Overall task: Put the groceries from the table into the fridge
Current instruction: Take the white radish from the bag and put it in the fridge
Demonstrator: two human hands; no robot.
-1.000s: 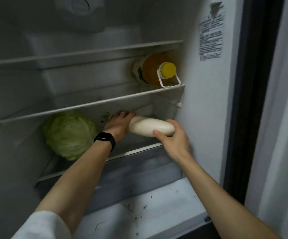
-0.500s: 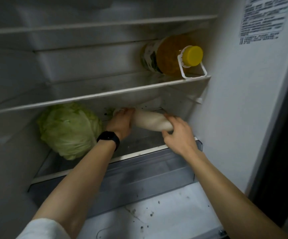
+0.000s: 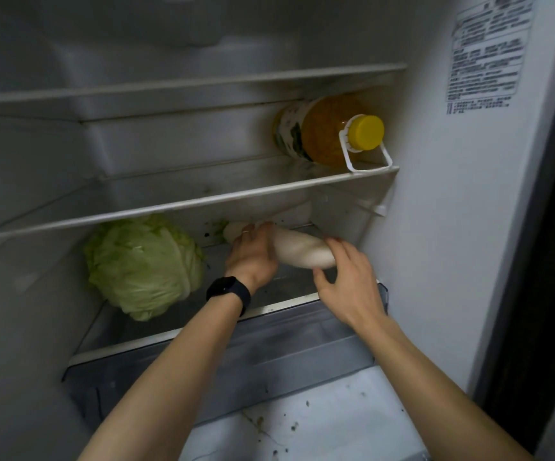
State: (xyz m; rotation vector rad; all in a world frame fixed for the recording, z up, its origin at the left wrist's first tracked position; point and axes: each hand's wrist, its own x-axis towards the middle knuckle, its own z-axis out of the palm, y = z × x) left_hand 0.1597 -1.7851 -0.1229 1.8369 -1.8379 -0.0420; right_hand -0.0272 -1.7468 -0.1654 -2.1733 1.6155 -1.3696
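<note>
The white radish (image 3: 299, 251) lies on its side on the lower shelf (image 3: 169, 332) of the fridge, under the middle shelf (image 3: 202, 202), with its thick end pointing to the front right. Compared with one second ago, it sits deeper in the compartment and no longer projects over the shelf's front rim.

The left hand (image 3: 251, 257) grips the radish at mid-length, fingers curled over the top. The right hand (image 3: 352, 287) holds the near end between thumb and forefinger; its other fingers are loosely spread. A black watch (image 3: 227, 292) is on the left wrist.

A cabbage (image 3: 143, 264) rests on the same shelf, left of the radish and clear of it. An oil bottle (image 3: 322, 131) with a yellow cap (image 3: 367, 132) lies on the middle shelf, directly above the radish.

The bottle's label is not legible. A printed sticker (image 3: 485, 54) is fixed to the right inner wall; its text is too small to read.
</note>
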